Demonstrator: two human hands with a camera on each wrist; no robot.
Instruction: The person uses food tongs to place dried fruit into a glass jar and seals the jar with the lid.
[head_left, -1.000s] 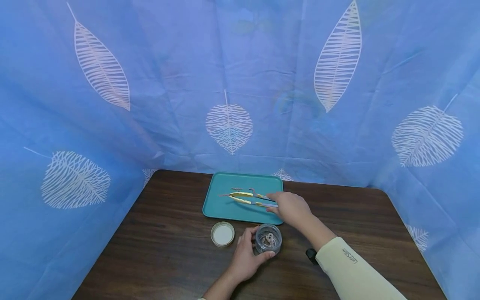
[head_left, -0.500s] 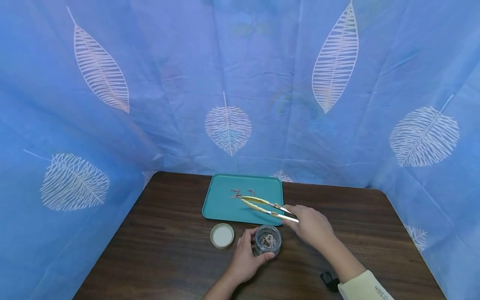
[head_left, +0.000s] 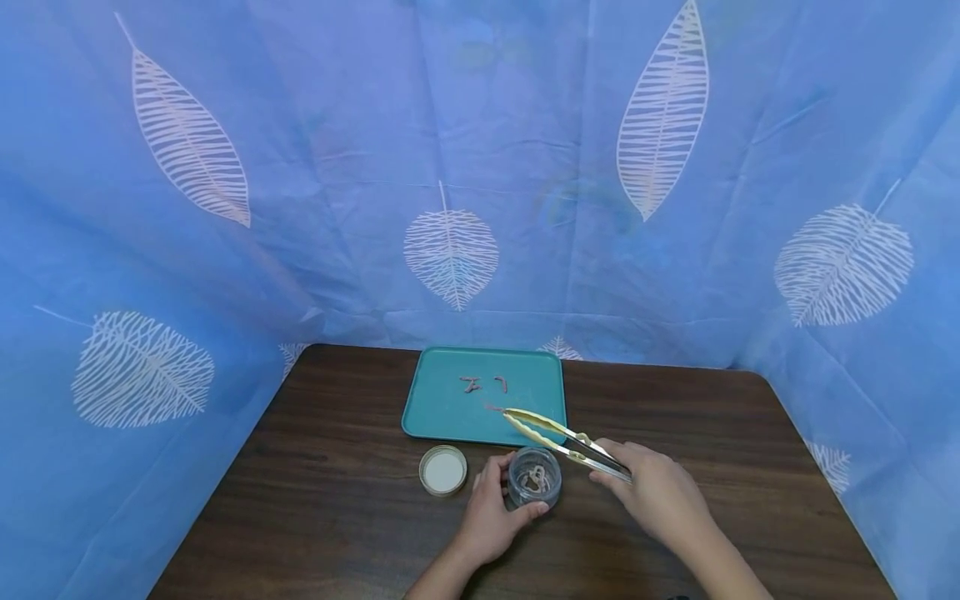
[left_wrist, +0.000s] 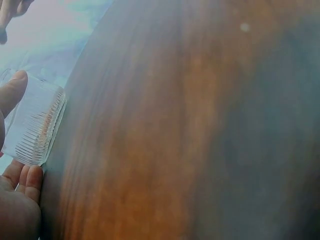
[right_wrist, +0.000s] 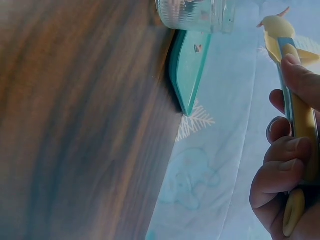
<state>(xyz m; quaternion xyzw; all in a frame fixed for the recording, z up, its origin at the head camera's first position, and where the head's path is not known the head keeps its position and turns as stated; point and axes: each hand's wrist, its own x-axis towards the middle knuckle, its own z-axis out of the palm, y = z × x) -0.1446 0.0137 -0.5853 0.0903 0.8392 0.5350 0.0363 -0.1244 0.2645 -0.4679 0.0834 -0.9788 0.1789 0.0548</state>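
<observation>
My left hand (head_left: 489,512) holds a clear glass jar (head_left: 554,482) upright on the table, thumb at its near side and fingers at its left. Pinkish worm-like pieces (head_left: 537,477) lie inside. In the left wrist view the ribbed jar (left_wrist: 37,122) sits between thumb and fingers. My right hand (head_left: 663,496) grips a pair of yellow-tipped tongs (head_left: 577,454), raised over the tray's front right part. A thin pink worm-like strip (head_left: 492,407) sticks out from the tong tips; the right wrist view shows it too. Similar pieces (head_left: 471,384) lie on the teal tray (head_left: 435,421).
An upturned round lid (head_left: 442,472) with a white inside lies left of the jar. The tray is at the back of the dark wooden table (head_left: 322,467). Behind the table hangs a blue cloth (head_left: 337,208) with white leaf prints.
My right hand and the tongs have drawn back toward me and to the right, from over the tray's middle, with the pink strip at the tips. The left hand and jar stay put.
</observation>
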